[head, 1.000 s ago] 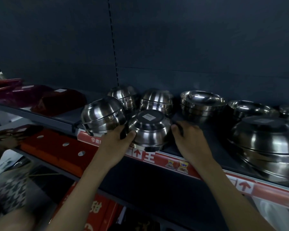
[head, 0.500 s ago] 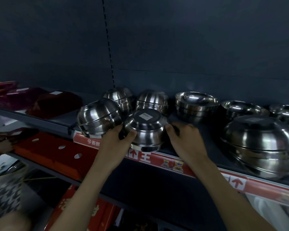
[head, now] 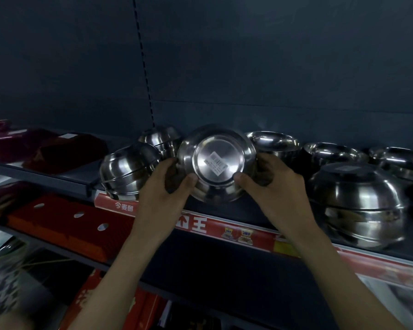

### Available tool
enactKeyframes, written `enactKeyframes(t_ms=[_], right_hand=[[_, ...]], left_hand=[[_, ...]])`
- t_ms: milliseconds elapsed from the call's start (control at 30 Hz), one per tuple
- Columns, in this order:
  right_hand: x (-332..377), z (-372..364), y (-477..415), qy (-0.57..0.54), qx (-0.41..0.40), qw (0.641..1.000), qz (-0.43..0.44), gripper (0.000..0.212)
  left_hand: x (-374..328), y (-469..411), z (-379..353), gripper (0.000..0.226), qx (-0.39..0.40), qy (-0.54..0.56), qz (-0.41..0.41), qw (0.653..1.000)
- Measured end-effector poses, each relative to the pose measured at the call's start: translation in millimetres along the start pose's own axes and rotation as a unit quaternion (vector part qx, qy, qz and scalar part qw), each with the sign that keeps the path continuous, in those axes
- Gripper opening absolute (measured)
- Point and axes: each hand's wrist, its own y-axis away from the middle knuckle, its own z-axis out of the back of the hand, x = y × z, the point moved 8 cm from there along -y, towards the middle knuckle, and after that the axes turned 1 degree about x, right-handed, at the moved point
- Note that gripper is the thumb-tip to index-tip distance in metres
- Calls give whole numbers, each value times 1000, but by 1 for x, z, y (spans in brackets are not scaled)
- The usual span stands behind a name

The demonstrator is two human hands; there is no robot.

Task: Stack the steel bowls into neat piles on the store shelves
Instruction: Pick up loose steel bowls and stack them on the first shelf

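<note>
Backdrop: dark blue wall panelling is seen behind a store shelf (head: pixel 248 211) fronted by a red price strip (head: pixel 200 226).
Change: the small steel bowl (head: pixel 218 163), base-up on the shelf half a second back, has now been lifted clear and tipped, so its flat base and white sticker (head: pixel 218 161) are turned to the camera.
Left hand (head: pixel 162 186): its fingers (head: pixel 171 163) are wrapped round the bowl's left rim, with the thumb pressed on the base edge.
Right hand (head: pixel 279 184): the right side is gripped the same way, thumb laid on the base.
Bowl's place: it is held in the air just over the shelf front, between the leaning pile (head: pixel 129 170) at left and the upright nested bowls (head: pixel 274 141) behind at right.
Meaning: the bowl is judged picked and ready to be carried, but no pile has been joined yet.
Watch: the leaning pile looks uneven and may need squaring, while the large inverted pile (head: pixel 355 203) stands well apart at right.
</note>
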Motion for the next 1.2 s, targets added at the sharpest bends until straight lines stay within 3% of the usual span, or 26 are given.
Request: enactKeyframes(t_ms=[333,533,733,1000,1200], right_hand=[[-15,4,2,36,15,999,33,98],[-26,2,9,-37,21,999,22,89],[-40,-3,17,-4,46,999,-10,84],[-50,-1,23,35,61,997,-31,81],[-49,4,21,18,120,991,-61,91]], left_hand=[[-10,4,-19,72,40,-14,-58,997],[4,4,-22,73,38,-9,-54,998],[20,8,-27,61,38,-8,-35,999],[34,10,-31,62,56,-14,-29,998],[31,3,-25,89,120,-4,20,993]])
